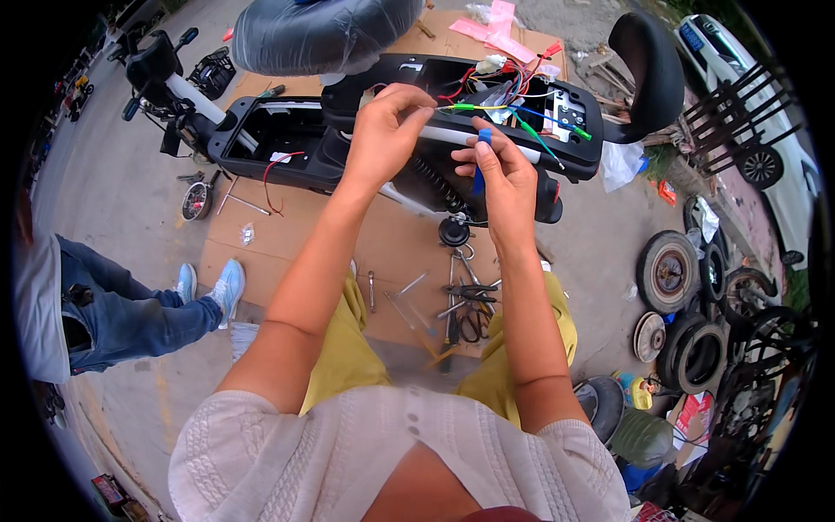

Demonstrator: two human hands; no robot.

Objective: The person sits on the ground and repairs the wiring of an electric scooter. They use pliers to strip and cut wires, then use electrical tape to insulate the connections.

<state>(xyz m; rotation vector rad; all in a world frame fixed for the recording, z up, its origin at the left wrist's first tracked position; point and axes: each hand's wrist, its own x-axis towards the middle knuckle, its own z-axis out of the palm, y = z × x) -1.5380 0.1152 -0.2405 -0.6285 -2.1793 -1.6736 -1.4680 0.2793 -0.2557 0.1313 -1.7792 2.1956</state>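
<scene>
My left hand [389, 135] is closed in a pinch at a thin wire, beside a bright green wire sleeve [464, 106]. Between the closed fingers of my right hand [503, 174] sits a strip of what looks like blue tape [484, 136], part of it hidden by the fingers. Both hands are over the opened body of an electric scooter [270, 130]. A tangle of coloured wires [513, 83] rises from its rear compartment, with a white connector [490, 64]. A second green sleeve [528, 130] lies on a wire just above my right hand.
The plastic-wrapped seat [326, 35] is beyond my left hand. Several tools, including pliers [472, 292], lie on cardboard [261, 228] below. A person in jeans [130, 300] stands at the left. Tyres [668, 271] are piled at the right, near a parked white car [748, 96].
</scene>
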